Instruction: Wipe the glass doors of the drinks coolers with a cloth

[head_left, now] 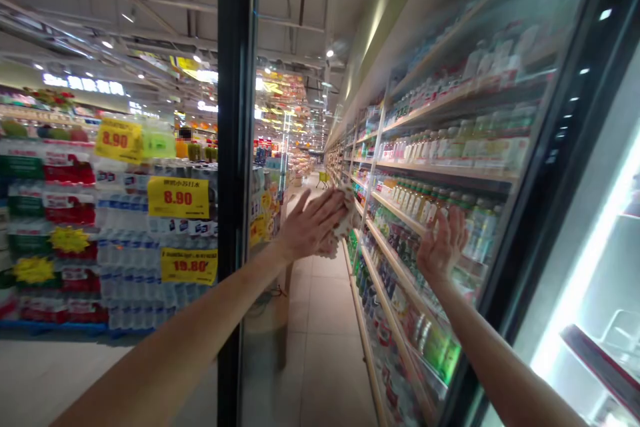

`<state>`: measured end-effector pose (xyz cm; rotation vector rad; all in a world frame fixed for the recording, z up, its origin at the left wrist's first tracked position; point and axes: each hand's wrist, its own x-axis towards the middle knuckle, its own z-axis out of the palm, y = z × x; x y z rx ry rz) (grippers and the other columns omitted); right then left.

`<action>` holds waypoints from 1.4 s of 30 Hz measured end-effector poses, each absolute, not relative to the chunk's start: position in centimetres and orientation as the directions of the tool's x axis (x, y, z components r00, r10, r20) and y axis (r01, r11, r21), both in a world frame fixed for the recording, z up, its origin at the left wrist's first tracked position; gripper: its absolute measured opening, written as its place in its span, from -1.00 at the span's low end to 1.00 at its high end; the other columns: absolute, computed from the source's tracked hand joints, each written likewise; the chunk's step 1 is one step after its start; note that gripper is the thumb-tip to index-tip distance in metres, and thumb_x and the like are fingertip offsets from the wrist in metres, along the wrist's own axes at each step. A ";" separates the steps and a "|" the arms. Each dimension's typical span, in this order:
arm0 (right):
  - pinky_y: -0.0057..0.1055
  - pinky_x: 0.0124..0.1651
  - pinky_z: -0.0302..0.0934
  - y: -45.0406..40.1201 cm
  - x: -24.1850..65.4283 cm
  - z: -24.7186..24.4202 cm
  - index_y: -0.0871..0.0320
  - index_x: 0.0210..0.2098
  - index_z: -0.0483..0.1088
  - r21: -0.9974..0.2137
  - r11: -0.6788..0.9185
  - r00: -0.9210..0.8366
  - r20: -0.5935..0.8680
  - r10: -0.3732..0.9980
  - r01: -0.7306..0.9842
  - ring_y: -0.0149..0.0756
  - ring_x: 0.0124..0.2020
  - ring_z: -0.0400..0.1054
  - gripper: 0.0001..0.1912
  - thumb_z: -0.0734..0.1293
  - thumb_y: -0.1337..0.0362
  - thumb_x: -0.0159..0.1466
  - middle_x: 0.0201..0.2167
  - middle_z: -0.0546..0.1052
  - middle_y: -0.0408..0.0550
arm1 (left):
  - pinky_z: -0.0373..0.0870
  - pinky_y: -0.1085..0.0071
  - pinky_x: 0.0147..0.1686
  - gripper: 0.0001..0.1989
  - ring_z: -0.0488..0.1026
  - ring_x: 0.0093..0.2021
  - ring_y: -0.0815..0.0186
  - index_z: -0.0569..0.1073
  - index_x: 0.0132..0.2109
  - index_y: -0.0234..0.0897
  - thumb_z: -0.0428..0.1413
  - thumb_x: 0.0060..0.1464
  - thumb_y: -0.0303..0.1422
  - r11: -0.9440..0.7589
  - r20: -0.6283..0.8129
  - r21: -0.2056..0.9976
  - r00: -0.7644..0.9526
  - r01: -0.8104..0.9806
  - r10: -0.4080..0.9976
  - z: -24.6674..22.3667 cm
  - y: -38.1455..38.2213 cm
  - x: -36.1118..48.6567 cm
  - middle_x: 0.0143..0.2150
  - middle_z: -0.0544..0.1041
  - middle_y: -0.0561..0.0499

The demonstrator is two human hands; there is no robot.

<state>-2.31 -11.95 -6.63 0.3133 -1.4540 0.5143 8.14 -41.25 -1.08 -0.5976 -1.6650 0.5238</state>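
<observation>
A glass door [320,320] in a black frame [235,167] stands in front of me. My left hand [315,223] reaches in from the left and lies flat over a pale patterned cloth [345,217], pressing it to the pane. Part of the cloth bunches out past the fingertips. Farther right, my right hand [443,247] is raised with its fingers apart and nothing in it. It looks to be at the glass, but I cannot tell whether it touches.
Shelves of bottled drinks [440,140] show in or through the glass. At right is a lit cooler interior [600,247] beside the dark frame edge. Stacked water packs [140,227] with yellow price signs [179,197] stand at left. A tiled floor [325,293] runs down the aisle.
</observation>
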 end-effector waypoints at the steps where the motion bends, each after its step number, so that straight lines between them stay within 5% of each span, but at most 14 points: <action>1: 0.13 0.22 -0.08 -12.0 -2.3 -6.6 0.17 0.20 0.13 -0.111 0.852 0.027 0.989 0.145 -0.511 -0.05 0.30 -0.04 -0.49 0.07 0.23 0.28 0.24 0.17 0.19 | -0.31 0.05 0.31 -0.54 -0.06 0.35 0.18 0.20 0.20 -0.25 -0.07 0.16 -0.31 0.824 0.814 -0.562 -0.128 0.073 0.566 -0.3 -41.8 8.3 0.29 0.17 -0.12; 5: 0.15 0.21 -0.08 -12.1 -2.4 -6.7 0.17 0.20 0.13 -0.122 0.854 0.029 0.987 0.158 -0.506 -0.04 0.30 -0.04 -0.49 0.07 0.21 0.28 0.24 0.18 0.18 | -0.27 -0.03 0.29 -0.51 -0.11 0.35 0.08 0.19 0.21 -0.34 -0.05 0.13 -0.33 0.973 0.969 -0.232 -0.085 0.004 0.232 1.7 -43.0 8.8 0.33 0.04 -0.25; 12: 0.17 0.23 -0.12 -11.5 -2.8 -6.7 0.20 0.18 0.17 -0.119 0.845 0.037 0.986 0.162 -0.521 -0.02 0.30 -0.05 -0.49 0.09 0.24 0.25 0.24 0.17 0.19 | -0.34 0.07 0.31 -0.53 -0.07 0.35 0.17 0.22 0.20 -0.25 -0.05 0.15 -0.27 0.746 0.733 -0.655 -0.142 0.119 0.665 -3.6 -39.9 7.6 0.28 0.20 -0.08; 15: 0.23 0.22 -0.15 -13.7 -1.2 -6.6 0.17 0.20 0.13 -0.066 0.809 0.076 0.988 0.135 -0.584 0.00 0.31 -0.07 -0.49 0.10 0.28 0.26 0.27 0.12 0.18 | -0.37 0.09 0.31 -0.54 -0.05 0.34 0.18 0.23 0.19 -0.25 -0.07 0.16 -0.26 0.774 0.764 -0.622 -0.125 0.118 0.633 -4.3 -39.2 7.2 0.28 0.20 -0.05; 19: 0.01 0.22 0.06 -20.7 2.8 -6.9 0.06 0.29 -0.09 0.256 0.531 0.129 0.956 -0.265 -0.807 -0.14 0.31 -0.05 -0.38 0.10 0.37 0.25 0.31 0.03 0.08 | -0.26 0.16 0.31 -0.47 -0.10 0.35 0.22 0.11 0.25 -0.34 -0.11 0.17 -0.25 0.789 0.774 -0.572 -0.171 0.226 0.610 -3.5 -39.8 7.7 0.30 0.16 -0.09; 22: 0.06 0.24 -0.01 -25.8 4.7 -7.0 0.14 0.32 -0.19 0.270 0.483 0.123 0.942 -0.314 -0.833 -0.09 0.34 -0.15 -0.35 0.10 0.32 0.27 0.33 -0.03 0.15 | -0.13 0.18 0.29 -0.33 -0.20 0.37 0.21 -0.08 0.31 -0.44 -0.14 0.16 -0.17 0.808 0.817 -0.487 -0.153 0.331 0.555 -2.8 -42.0 8.8 0.32 0.08 -0.20; 26: 0.10 0.26 -0.13 -29.5 5.2 -6.7 0.18 0.25 0.04 0.217 0.643 0.071 0.967 -0.244 -0.735 -0.05 0.34 -0.19 -0.44 0.14 0.25 0.27 0.28 0.08 0.19 | -0.14 0.10 0.28 -0.38 -0.24 0.37 0.18 -0.15 0.33 -0.33 -0.13 0.19 -0.31 0.911 0.919 -0.349 -0.113 0.219 0.379 -2.4 -45.7 9.6 0.35 -0.02 -0.21; 32: 0.06 0.28 -0.16 -26.4 2.5 -5.2 0.10 0.12 0.26 0.303 0.725 0.178 0.953 -0.247 -0.618 -0.08 0.33 -0.15 -0.56 0.18 0.26 0.24 0.25 0.15 0.08 | -0.18 0.17 0.29 -0.42 -0.22 0.37 0.24 -0.02 0.31 -0.24 -0.06 0.19 -0.34 0.921 0.914 -0.388 -0.121 0.023 0.388 -2.8 -47.2 9.1 0.31 0.12 -0.15; 34: 0.12 0.26 -0.14 -21.7 0.5 -4.3 0.12 0.14 0.25 0.207 0.781 0.163 0.977 -0.136 -0.590 -0.03 0.32 -0.12 -0.54 0.15 0.25 0.25 0.27 0.11 0.10 | -0.21 0.17 0.30 -0.43 -0.21 0.37 0.26 -0.02 0.31 -0.23 -0.07 0.19 -0.34 0.922 0.914 -0.387 -0.126 0.008 0.385 -3.0 -47.0 9.0 0.30 0.13 -0.14; 37: 0.17 0.24 -0.11 -14.3 -2.1 -2.8 0.18 0.19 0.17 -0.157 0.841 0.079 0.970 0.229 -0.518 -0.01 0.32 -0.12 -0.50 0.10 0.22 0.28 0.28 0.08 0.18 | -0.25 0.13 0.30 -0.43 -0.22 0.37 0.26 -0.04 0.32 -0.21 -0.10 0.20 -0.36 0.949 0.942 -0.314 -0.123 0.004 0.312 -3.5 -46.3 8.9 0.31 0.12 -0.12; 39: 0.22 0.22 -0.11 -11.8 -2.9 -2.1 0.27 0.23 0.08 -0.268 0.821 0.089 0.930 0.357 -0.504 0.00 0.32 -0.14 -0.47 0.05 0.24 0.30 0.28 0.06 0.28 | -0.29 0.10 0.30 -0.43 -0.22 0.37 0.24 -0.07 0.32 -0.21 -0.11 0.20 -0.37 0.967 0.961 -0.253 -0.112 0.011 0.253 -3.8 -45.8 8.7 0.32 0.10 -0.12; 42: 0.21 0.22 -0.09 -13.7 -2.3 -2.5 0.27 0.26 -0.01 -0.112 0.832 0.163 0.958 0.235 -0.543 -0.02 0.32 -0.13 -0.44 0.06 0.26 0.28 0.26 0.08 0.30 | -0.30 0.09 0.30 -0.40 -0.21 0.37 0.24 -0.10 0.33 -0.20 -0.10 0.19 -0.36 0.972 0.968 -0.234 -0.090 0.019 0.234 -4.0 -45.4 8.5 0.32 0.09 -0.12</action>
